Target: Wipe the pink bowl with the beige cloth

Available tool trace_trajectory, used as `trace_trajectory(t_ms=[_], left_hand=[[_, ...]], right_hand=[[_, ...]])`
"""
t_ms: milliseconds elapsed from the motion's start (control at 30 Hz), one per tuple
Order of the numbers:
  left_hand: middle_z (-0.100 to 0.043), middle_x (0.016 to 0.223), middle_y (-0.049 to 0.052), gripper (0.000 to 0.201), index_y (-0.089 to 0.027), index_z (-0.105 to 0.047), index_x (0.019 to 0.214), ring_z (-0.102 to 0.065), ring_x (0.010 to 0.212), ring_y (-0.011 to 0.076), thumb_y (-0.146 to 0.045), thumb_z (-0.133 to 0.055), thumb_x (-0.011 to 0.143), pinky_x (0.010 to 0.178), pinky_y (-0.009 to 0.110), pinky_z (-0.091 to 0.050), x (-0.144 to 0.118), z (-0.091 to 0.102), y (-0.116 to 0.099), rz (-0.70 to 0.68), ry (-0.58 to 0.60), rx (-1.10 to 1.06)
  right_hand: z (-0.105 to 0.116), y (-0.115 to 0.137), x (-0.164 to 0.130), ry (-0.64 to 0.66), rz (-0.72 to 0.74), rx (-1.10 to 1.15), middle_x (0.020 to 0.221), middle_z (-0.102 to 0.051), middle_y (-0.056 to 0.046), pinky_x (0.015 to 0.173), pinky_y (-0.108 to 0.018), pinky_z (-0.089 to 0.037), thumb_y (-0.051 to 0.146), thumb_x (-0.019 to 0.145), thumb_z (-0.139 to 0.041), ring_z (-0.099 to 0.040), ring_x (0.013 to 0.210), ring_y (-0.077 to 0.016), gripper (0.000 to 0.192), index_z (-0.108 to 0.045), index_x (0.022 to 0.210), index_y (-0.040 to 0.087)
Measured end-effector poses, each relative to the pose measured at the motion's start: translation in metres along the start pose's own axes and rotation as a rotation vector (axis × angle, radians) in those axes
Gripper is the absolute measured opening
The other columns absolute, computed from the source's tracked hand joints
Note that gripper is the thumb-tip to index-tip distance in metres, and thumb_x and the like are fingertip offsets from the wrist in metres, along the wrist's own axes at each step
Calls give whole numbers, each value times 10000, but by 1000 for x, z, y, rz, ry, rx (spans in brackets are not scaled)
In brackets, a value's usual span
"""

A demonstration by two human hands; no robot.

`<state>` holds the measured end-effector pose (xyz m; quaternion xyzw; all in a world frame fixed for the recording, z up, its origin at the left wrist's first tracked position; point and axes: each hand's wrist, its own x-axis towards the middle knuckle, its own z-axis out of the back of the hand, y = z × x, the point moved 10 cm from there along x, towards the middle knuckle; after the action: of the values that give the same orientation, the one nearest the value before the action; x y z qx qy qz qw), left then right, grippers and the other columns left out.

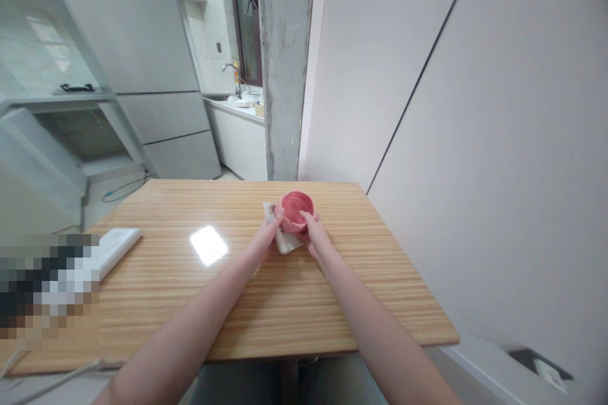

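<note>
Gripping a pink bowl [297, 209], both hands press a cloth [284, 240] against it.

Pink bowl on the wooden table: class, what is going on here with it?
A person seated at a wooden table has both hands on a small pink bowl near the far edge. The left hand presses a pale cloth against the bowl's side, with the cloth partly tucked beneath it. The right hand grips the bowl's near rim. The bowl sits upright and looks empty. A flat white object lies at the table's left.
</note>
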<state>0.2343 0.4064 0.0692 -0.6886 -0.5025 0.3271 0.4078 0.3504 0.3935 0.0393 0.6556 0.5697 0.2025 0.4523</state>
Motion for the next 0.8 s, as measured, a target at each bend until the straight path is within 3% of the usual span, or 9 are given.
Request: trace_trajectory(t_ms=[167, 300, 400, 533, 633, 800], left_hand=[[-667, 1150, 74, 491, -192, -573, 1153, -595, 1121, 240, -497, -634, 773, 997, 387, -452, 5, 8, -8, -28, -31, 32], [-684, 1110, 91, 513, -173, -595, 1121, -616, 1084, 251, -559, -585, 785, 985, 400, -460, 7, 11, -5, -3, -39, 33], [-666, 1155, 94, 549, -183, -585, 1148, -602, 1112, 246, -594, -563, 784, 995, 391, -457, 5, 6, -1, 10, -21, 17], [-632, 1219, 94, 618, -201, -527, 1234, -553, 1184, 247, -477, -711, 712, 1030, 381, -429, -1, -6, -7, -39, 37, 71], [-636, 1210, 115, 629, -173, -539, 1222, -552, 1182, 272, -448, -738, 692, 1030, 400, -424, -2, -3, -14, -40, 23, 121], [-651, 1186, 117, 589, -151, -591, 1186, -563, 1164, 283, -567, -605, 769, 1042, 405, -405, 3, 3, -26, -57, 31, 73]], right_hand=[[1, 4, 0, -3, -36, -38, 805, -658, 10, 474, -211, -437, 480, 694, -629, -574, 626, -128, 383, -542, 981, 242], [1, 9, -2, 22, 6, -157, 721, -627, 49, 438, -192, -387, 404, 663, -656, -536, 566, -116, 372, -539, 986, 260], [5, 6, 0, -4, 17, -133, 760, -637, 45, 488, -201, -427, 335, 665, -628, -565, 629, -124, 364, -538, 1010, 259], [11, 16, 1, -79, 152, -49, 909, -653, 19, 592, -209, -486, 322, 652, -661, -609, 776, -135, 449, -503, 1068, 264], [-1, 15, -1, 16, 101, -91, 981, -654, 11, 596, -234, -510, 377, 648, -697, -620, 801, -148, 503, -490, 1098, 288], [-17, 5, -9, 189, -70, -146, 990, -643, 0, 555, -315, -549, 537, 711, -626, -624, 719, -161, 461, -495, 1081, 296]])
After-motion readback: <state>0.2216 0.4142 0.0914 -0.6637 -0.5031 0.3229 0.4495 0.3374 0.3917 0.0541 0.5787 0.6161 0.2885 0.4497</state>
